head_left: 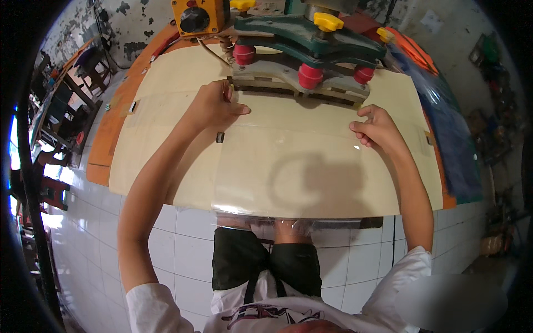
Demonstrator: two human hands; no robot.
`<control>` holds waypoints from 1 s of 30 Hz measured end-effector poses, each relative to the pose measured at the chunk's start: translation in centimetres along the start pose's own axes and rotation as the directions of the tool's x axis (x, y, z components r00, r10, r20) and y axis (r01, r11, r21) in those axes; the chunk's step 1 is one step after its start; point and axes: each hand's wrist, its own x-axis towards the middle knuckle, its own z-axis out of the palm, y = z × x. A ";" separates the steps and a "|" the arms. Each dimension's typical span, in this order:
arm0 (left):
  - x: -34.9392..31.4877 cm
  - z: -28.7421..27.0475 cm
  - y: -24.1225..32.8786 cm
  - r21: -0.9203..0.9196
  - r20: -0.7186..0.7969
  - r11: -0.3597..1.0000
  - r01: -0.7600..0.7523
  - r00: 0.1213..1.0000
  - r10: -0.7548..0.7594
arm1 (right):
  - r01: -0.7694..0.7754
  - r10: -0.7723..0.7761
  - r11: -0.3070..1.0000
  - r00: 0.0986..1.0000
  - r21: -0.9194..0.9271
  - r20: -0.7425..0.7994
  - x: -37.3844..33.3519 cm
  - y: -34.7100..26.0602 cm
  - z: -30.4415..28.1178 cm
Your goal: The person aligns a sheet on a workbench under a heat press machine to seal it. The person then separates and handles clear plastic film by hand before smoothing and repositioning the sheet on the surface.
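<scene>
A clear plastic sheet lies on a cream board in front of me, its near edge hanging past the board's front. My left hand is at the left end of the press's long bar, fingers bent and thumb stretched to the right, apart from them. Beyond the bar's right end, my right hand has loosely curled fingers, with a gap between forefinger and thumb. I see nothing held in either hand. Whether the fingertips touch the clear sheet cannot be made out.
Over the bar stands a dark green press head with red spacers and yellow knobs. A yellow control box is at the back left. Blue plastic sheeting lies along the right side. Small dark blocks sit on the board.
</scene>
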 end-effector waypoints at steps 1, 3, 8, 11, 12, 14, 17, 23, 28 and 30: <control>0.1 0.1 -0.3 -0.052 -0.003 0.998 -0.022 1.000 0.021 | 0.045 -0.042 0.998 0.998 0.048 -0.047 -0.3 0.1 0.2; 0.0 0.1 -0.7 -0.102 -0.005 0.994 -0.034 0.999 0.034 | 0.087 -0.079 0.992 0.993 0.094 -0.087 -0.3 0.1 0.6; 0.0 -0.1 -1.3 -0.383 0.088 0.923 -0.020 0.994 0.058 | 0.205 -0.158 0.961 0.958 0.186 -0.240 -0.4 0.6 1.7; -0.2 0.1 -1.4 -0.497 0.154 0.862 0.104 0.988 -0.030 | 0.221 -0.173 0.964 0.942 0.145 -0.288 0.0 1.0 1.9; -0.3 0.2 -1.3 -0.497 0.158 0.861 0.108 0.987 -0.032 | 0.217 -0.169 0.965 0.943 0.145 -0.285 0.2 1.1 1.9; -0.6 0.4 -0.9 -0.515 0.064 0.857 0.030 0.998 0.003 | 0.229 -0.218 0.973 0.928 0.001 -0.302 0.4 1.3 1.9; -1.0 0.2 -0.7 -0.520 0.082 0.849 0.092 0.995 -0.058 | 0.269 -0.290 0.957 0.897 -0.107 -0.333 0.8 1.7 2.2; -1.2 -1.4 -0.6 -0.257 0.120 0.963 -0.081 0.986 0.115 | 0.392 -0.383 0.919 0.870 -0.037 -0.312 1.2 2.6 2.3; -0.5 -1.4 -2.7 -0.164 0.089 0.923 -0.349 0.926 0.366 | 0.327 -0.312 0.945 0.911 0.010 -0.270 0.9 2.2 2.5; -0.1 -1.3 -3.2 -0.105 0.056 0.896 -0.432 0.897 0.439 | 0.303 -0.289 0.953 0.921 0.014 -0.261 0.9 2.3 2.5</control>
